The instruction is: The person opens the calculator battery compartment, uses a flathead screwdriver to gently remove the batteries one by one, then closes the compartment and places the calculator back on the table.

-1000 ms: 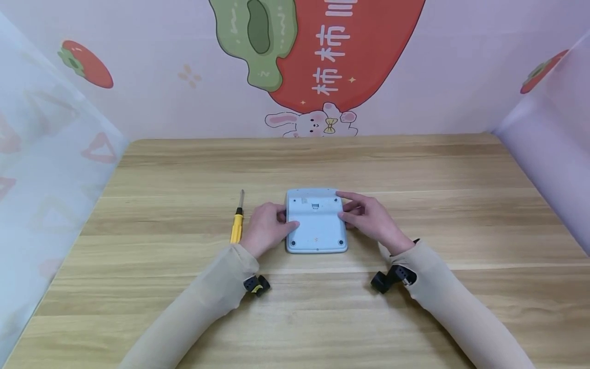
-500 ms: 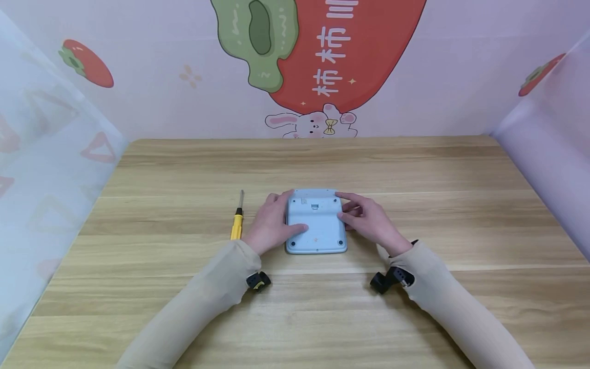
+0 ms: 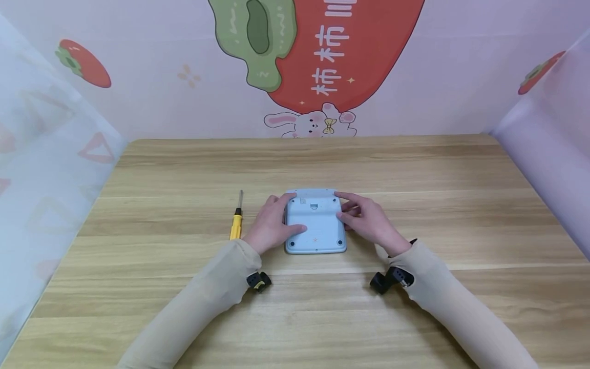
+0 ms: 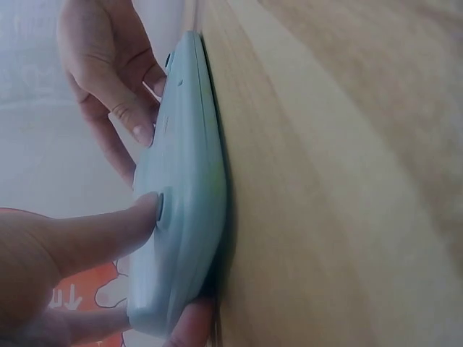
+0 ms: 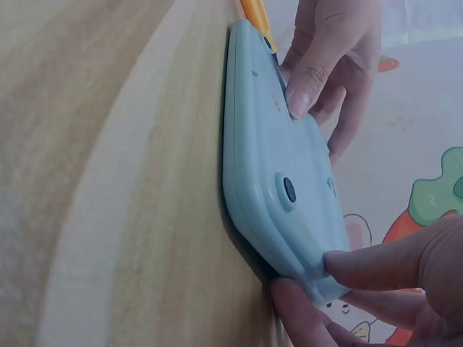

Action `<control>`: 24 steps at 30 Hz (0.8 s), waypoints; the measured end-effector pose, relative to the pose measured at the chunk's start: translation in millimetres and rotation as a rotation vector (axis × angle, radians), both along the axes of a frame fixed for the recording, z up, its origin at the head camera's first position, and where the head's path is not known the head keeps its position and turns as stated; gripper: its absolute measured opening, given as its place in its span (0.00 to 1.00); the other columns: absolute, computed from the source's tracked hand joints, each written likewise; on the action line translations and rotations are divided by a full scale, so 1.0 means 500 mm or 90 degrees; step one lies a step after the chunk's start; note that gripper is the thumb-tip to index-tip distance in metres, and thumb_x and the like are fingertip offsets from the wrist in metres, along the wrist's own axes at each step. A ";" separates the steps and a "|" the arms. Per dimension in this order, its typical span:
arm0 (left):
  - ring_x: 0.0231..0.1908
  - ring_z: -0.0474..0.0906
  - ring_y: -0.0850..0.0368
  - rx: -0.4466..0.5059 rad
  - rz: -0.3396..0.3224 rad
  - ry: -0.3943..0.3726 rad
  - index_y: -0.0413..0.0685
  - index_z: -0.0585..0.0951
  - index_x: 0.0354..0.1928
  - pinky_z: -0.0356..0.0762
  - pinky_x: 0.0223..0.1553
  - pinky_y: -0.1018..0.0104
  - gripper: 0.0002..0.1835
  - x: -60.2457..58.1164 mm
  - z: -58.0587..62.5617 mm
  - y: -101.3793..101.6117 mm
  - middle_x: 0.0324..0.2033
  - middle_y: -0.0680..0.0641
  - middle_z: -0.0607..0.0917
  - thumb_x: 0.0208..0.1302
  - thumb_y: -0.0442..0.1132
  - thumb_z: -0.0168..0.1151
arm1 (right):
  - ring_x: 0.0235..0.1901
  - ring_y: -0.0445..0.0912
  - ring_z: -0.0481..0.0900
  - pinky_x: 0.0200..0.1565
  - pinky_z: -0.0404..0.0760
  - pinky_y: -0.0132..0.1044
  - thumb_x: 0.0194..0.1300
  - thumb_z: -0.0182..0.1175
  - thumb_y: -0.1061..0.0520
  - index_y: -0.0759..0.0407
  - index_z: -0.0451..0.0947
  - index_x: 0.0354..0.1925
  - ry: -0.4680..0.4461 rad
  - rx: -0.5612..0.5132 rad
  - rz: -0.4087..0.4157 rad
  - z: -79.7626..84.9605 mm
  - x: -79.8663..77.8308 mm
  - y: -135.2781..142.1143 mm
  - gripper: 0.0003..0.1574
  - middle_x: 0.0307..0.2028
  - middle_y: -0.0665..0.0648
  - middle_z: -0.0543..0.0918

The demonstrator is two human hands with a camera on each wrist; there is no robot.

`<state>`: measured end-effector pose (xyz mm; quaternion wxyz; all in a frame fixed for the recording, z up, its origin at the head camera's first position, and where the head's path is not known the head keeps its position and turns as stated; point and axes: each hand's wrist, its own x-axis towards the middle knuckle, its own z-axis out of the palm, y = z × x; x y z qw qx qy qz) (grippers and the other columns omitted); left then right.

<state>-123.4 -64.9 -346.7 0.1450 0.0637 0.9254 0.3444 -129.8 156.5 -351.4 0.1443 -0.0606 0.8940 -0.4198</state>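
A light blue calculator point(image 3: 318, 230) lies back side up on the table, its face hidden. Small dark feet and a little hatch catch point(image 3: 314, 206) show on its back. My left hand point(image 3: 269, 225) grips the left side, thumb laid on the back and index finger at the far left corner. On the opposite side my right hand point(image 3: 371, 220) holds the edge, its index finger at the far right corner and its thumb lower down. In the right wrist view, a fingertip point(image 5: 296, 307) of the right hand is tucked at the calculator's underside.
A yellow-handled screwdriver point(image 3: 236, 225) lies left of the left hand, its shaft pointing away. The wooden table point(image 3: 415, 169) ends at a printed backdrop point(image 3: 161, 102), with light sheets along both sides.
My left hand has slid forward and spread along the left side, its index finger reaching the far corner and its thumb moving further onto the back. My right hand and the calculator stay nearly still.
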 end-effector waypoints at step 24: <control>0.45 0.68 0.50 -0.020 0.002 -0.018 0.54 0.61 0.67 0.72 0.46 0.60 0.40 -0.004 0.006 0.002 0.51 0.42 0.70 0.53 0.47 0.68 | 0.59 0.55 0.70 0.59 0.69 0.52 0.61 0.61 0.55 0.57 0.79 0.50 0.171 0.044 0.025 0.019 -0.002 -0.052 0.18 0.57 0.60 0.76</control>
